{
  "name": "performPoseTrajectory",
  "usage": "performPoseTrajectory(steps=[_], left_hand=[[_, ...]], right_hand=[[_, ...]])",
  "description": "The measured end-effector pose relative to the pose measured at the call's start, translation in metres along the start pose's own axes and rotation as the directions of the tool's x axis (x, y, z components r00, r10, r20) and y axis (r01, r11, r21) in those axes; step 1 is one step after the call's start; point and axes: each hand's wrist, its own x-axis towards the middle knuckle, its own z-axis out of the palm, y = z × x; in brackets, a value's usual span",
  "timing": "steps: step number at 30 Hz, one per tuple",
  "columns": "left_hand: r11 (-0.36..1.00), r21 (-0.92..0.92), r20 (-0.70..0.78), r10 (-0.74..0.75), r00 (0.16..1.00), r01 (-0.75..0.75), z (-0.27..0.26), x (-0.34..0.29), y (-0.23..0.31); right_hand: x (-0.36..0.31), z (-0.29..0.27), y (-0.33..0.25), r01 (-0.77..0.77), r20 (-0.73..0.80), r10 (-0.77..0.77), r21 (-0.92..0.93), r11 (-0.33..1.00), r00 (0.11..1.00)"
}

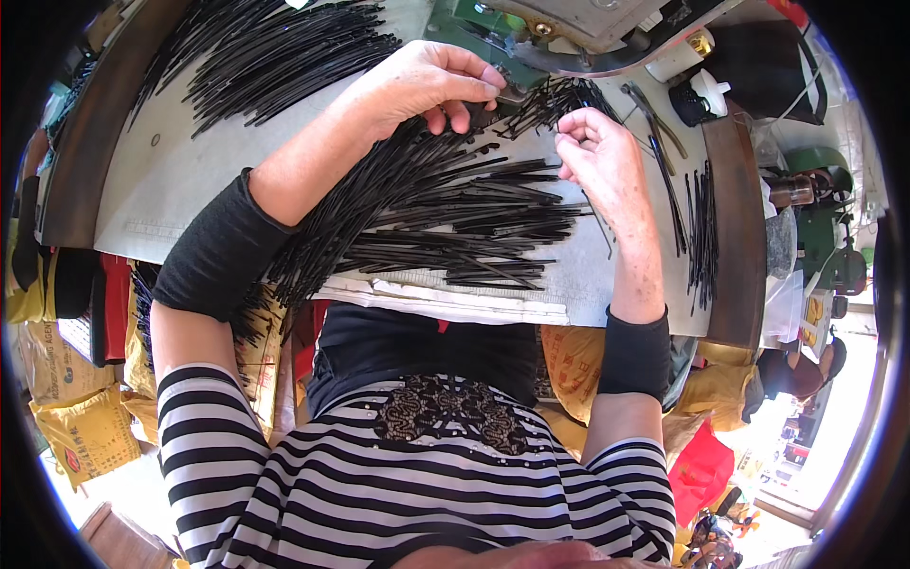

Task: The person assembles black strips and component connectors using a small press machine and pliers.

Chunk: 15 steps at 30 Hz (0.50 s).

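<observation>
My left hand point(438, 87) is raised over the table beside the machine's base, its thumb and forefinger pinched together. What they hold, if anything, is too small to name. To its right, my right hand point(605, 163) has its fingers curled into a pinch, and its contents cannot be made out either. Beneath and between both hands lies a large heap of thin black rods point(474, 213), spread toward my body. A smaller tangle of short black pieces point(559, 102) sits just beyond the right hand, close to the machine. One thin rod point(601, 232) shows below the right wrist.
Another bundle of black rods point(294, 62) covers the table's far left. A green machine point(493, 33) stands at the back. Right of my hand are a plier-like tool point(654, 119), a row of rods point(702, 232) and a white-topped bottle point(703, 92). Wooden edging point(739, 237) borders the table.
</observation>
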Motion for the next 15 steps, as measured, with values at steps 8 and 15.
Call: performPoseTrajectory(steps=[8, 15], left_hand=[[0.984, -0.177, 0.001, -0.004, 1.000, 0.004, 0.000, 0.000, -0.004], [0.972, -0.233, -0.005, 0.017, 1.000, -0.017, -0.001, 0.002, -0.006]], right_hand=[[0.009, 0.014, 0.005, 0.116, 0.133, -0.129, 0.105, 0.988, 0.983], [0.009, 0.016, 0.003, -0.138, 0.273, -0.010, 0.516, 0.846, 0.962]])
